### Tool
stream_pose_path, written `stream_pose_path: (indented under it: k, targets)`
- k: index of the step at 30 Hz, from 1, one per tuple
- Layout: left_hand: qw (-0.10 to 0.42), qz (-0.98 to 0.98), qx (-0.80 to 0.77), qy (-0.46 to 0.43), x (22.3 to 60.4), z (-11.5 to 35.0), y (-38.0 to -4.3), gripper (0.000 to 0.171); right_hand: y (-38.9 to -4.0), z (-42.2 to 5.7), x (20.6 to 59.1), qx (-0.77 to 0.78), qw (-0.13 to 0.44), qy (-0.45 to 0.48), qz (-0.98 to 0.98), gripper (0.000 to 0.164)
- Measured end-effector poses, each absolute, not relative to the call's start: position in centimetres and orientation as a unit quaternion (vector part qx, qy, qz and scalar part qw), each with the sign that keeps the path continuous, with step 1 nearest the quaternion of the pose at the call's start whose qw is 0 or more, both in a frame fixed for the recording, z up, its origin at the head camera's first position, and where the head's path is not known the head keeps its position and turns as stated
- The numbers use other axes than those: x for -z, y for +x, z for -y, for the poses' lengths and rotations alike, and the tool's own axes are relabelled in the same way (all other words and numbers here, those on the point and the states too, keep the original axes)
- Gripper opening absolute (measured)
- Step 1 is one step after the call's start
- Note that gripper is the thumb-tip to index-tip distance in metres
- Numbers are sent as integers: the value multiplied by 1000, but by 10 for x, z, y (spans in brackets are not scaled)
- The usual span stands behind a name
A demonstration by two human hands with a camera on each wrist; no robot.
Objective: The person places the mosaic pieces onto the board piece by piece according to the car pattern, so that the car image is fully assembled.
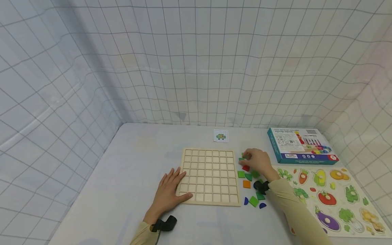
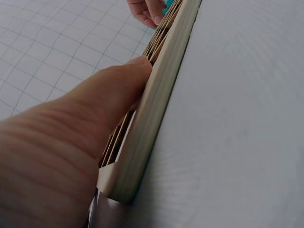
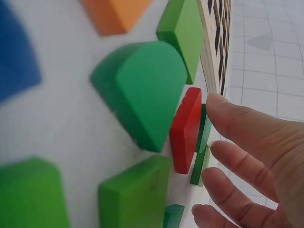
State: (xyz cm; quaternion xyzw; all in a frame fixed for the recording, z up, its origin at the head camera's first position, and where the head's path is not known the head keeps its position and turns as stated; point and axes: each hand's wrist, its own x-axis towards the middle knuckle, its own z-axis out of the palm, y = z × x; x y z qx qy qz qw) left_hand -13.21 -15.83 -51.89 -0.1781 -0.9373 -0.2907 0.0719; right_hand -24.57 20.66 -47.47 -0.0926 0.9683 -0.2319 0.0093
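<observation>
Left hand: [image 1: 168, 190] lying open, fingers spreading over the left edge of the grid board [image 1: 208, 181], thumb resting near its front-left corner.
Right hand: [image 1: 258, 161] hovering at the loose pieces, thumb and fingers bending but standing apart, gripping nothing; a dark green piece [image 3: 204, 126] is lying by the thumb, contact unclear.
Loose pieces: lying right of the board, including a red piece [image 3: 186, 130] and an orange piece [image 1: 246, 184].
Beyond board: a picture card [image 1: 221, 136] is lying flat.
Far right: a box [image 1: 303, 146] is sitting behind a vegetable-picture sheet [image 1: 341, 197].
</observation>
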Motion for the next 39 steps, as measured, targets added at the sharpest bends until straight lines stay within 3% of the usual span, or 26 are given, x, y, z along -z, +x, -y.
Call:
stream_pose_path:
  k: [14,39]
  targets:
    - [69,937,288,-184,518,157,-132,84,-245,-211,476,222,43,-101,-969,27]
    - [64,939,286,-178,518,159,-131,84,-233,-207,472,252,14,-105,-962,22]
